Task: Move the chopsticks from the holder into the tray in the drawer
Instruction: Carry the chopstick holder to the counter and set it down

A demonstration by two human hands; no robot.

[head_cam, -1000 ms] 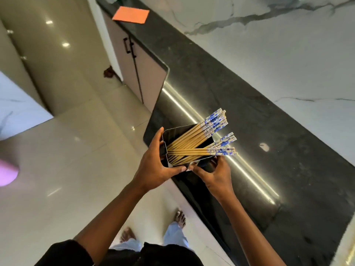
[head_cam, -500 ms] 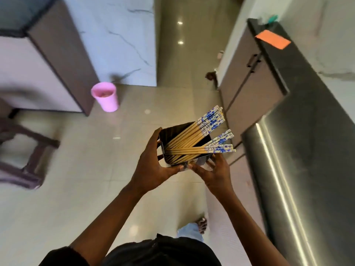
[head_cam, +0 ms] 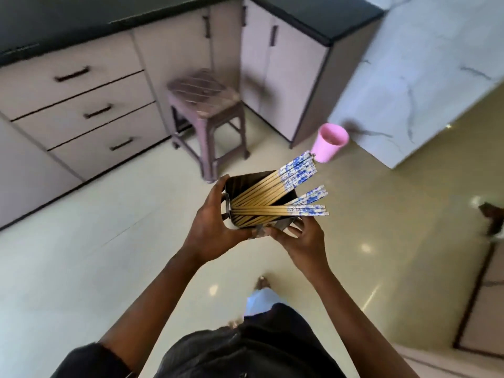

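View: the person has turned away from the dark counter; a bank of 3 shut drawers (head_cam: 81,110) now faces the camera.
Holder (head_cam: 240,184): carried in mid-air, same tilt as 1 second ago, chopsticks (head_cam: 275,197) all inside, patterned ends fanning right.
Left hand (head_cam: 210,227): fingers wrapped on the holder's left wall.
Right hand (head_cam: 302,241): fingertips pressed under its near corner.
Meaning: transport under way; no drawer open, tray not visible.
Nearby: stool (head_cam: 207,105), pink cup (head_cam: 328,143) on the floor.

No readable text or labels anywhere.
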